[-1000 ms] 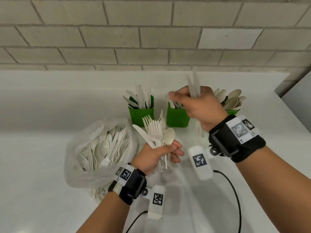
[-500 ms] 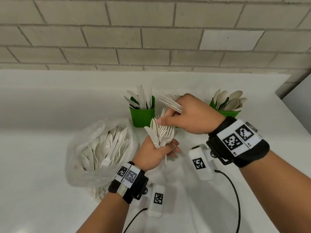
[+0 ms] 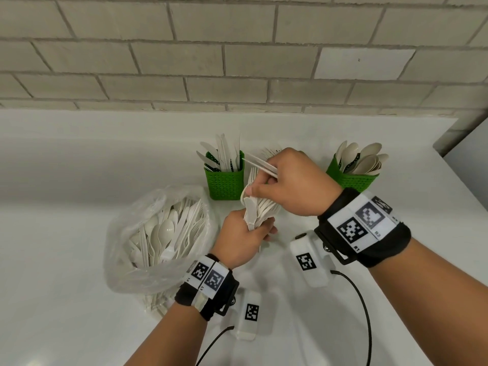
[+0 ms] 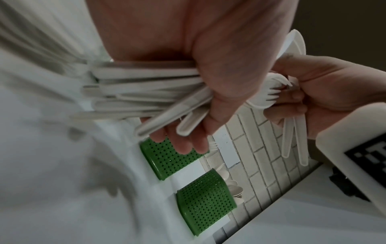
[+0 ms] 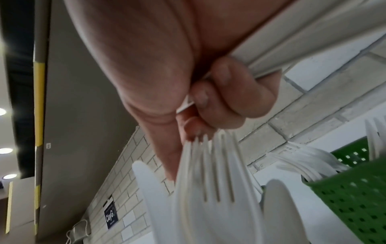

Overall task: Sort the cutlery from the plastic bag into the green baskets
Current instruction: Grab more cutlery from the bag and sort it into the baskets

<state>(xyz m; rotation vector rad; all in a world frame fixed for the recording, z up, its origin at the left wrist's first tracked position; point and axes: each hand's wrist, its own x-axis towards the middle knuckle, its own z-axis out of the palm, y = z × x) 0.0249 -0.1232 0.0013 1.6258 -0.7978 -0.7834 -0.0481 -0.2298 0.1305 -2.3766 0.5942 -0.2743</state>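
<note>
1. Since a second ago, the right hand has come back from above the baskets to the bundle of cutlery and now pinches at its top.
2. Bundle state: white plastic forks, knives and at least one spoon, held upright in front of the knife basket. The left hand is clenched round the handles.
3. Right hand state: thumb and forefinger pinch a piece at the top of the bundle, while the remaining fingers are curled round two knives that point toward the knife basket. Which piece is being pinched cannot be told; the right wrist view shows fork tines at the fingertips.
4. Baskets: the knife basket holds knives upright. To its right, mostly hidden behind the right hand, stands the fork basket. Farther right stands the spoon basket, filled with spoons.
5. Supply: the plastic bag lies open on the counter, left and in front of the knife basket, with many spoons, forks and knives inside.
6. Progress, as a judgement: all three baskets are partly stocked, but the bag's content and the bundle remain. The sort appears roughly midway or less.
</note>
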